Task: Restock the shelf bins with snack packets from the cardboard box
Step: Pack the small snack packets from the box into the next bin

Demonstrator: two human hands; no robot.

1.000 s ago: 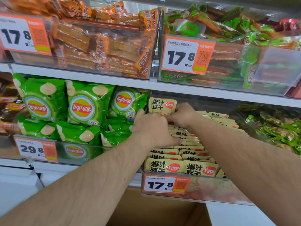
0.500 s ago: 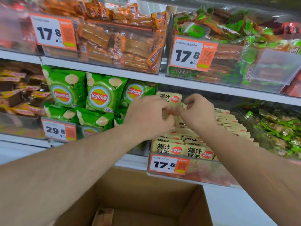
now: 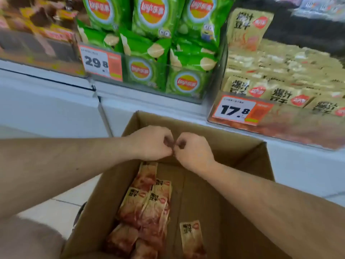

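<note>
Snack packets [image 3: 149, 206] lie on the bottom of the open cardboard box [image 3: 240, 208], nearest the viewer, below both hands. Above the box's far end, the left hand [image 3: 151, 143] and right hand [image 3: 194, 152] meet with fingers curled, fingertips touching; whether they pinch anything I cannot tell. Beyond, the shelf bin [image 3: 280, 124] holds matching beige packets beside green chip bags [image 3: 149, 53].

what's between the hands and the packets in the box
Nothing visible. Both hands, left and right, hover with curled fingers above the open box, and the packets lie uncovered directly below them.
</note>
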